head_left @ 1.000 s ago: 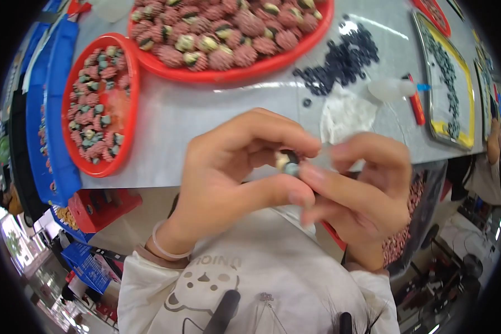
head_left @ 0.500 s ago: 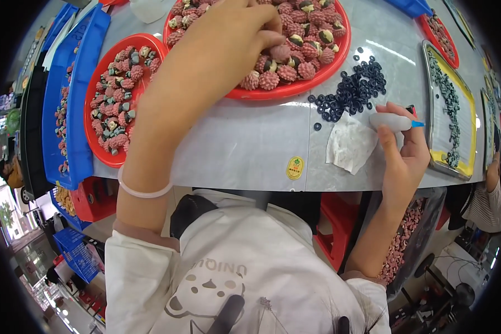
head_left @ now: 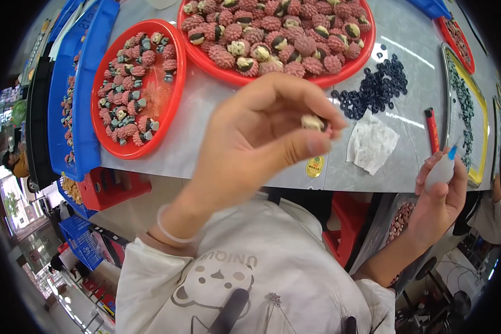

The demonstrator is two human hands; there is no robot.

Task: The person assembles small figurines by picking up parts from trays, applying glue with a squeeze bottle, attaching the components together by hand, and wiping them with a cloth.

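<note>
A: How is the left hand (head_left: 245, 142) held?

B: Its thumb and fingertips are pinched together on a pink piece (head_left: 313, 122), whose cream and dark parts are left visible between them. The piece is held up in front of the worktop (head_left: 186, 128), between two and three o'clock from the palm.

A: And the right hand (head_left: 440, 203)?

B: A white bottle (head_left: 441, 172) is gripped there between thumb and fingers, well apart from the left hand, between three and four o'clock from it. The blue tip (head_left: 453, 151) is pointed toward one o'clock.

A: What is set out around the left hand?

B: Toward twelve o'clock, a large red plate (head_left: 369, 43) is heaped with ridged pink shapes (head_left: 264, 50). At ten o'clock, more are spread in a smaller red plate (head_left: 162, 103), and a blue tray (head_left: 89, 89) is placed just beyond.

A: And around the right?

B: At ten o'clock from it, a white tissue (head_left: 373, 143) is laid on the worktop; toward eleven, dark rings (head_left: 376, 86) are piled. At twelve, a slim red object (head_left: 432, 131) is seen. Toward one, greenish bits (head_left: 465, 100) are scattered in a yellow-edged tray (head_left: 485, 125).
</note>
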